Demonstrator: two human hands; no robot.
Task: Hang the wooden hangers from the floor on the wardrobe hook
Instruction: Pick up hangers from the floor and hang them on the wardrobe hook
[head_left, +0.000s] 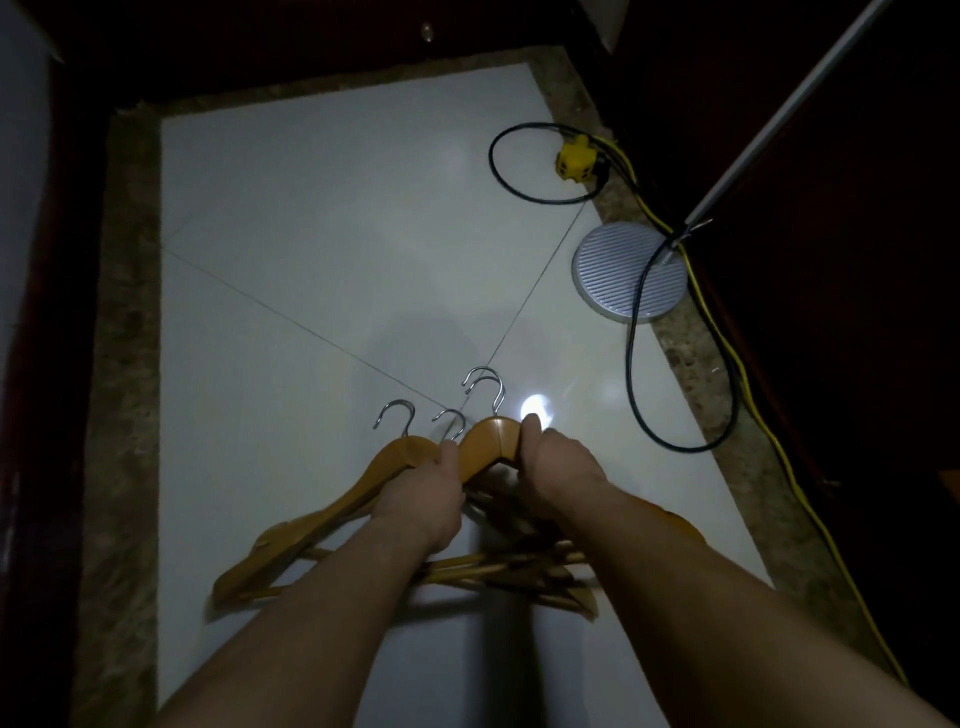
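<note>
**Both hands gather the hangers on the floor**

A bundle of wooden hangers (363, 499) lies on the pale tiled floor (322, 249), toward its near edge and close to where the tile seams cross. Their metal hooks (485, 387) all point the same way, toward the far edge, which suggests the person is stacking them into one pile so that they can be lifted together rather than one by one.

The left hand (426, 499) is closed over the shoulder of the hangers near the necks, its thumb pressed against the wood just below one hook. The right hand (558, 465) clasps the crest of the uppermost hanger, fingers curled over its top and out of sight on the far side. Both hands are clenched on the wood, not loose. Whether the pile is already lifted clear of the tiles cannot be told; the far arms look as if they rest on the floor.

No wardrobe hook shows here, so the hanging step is judged not yet begun. Along the right edge of the floor lie a black cable (631, 332), a yellow socket block (576, 158) and a round lamp base (628, 270), well apart from the hangers.
</note>
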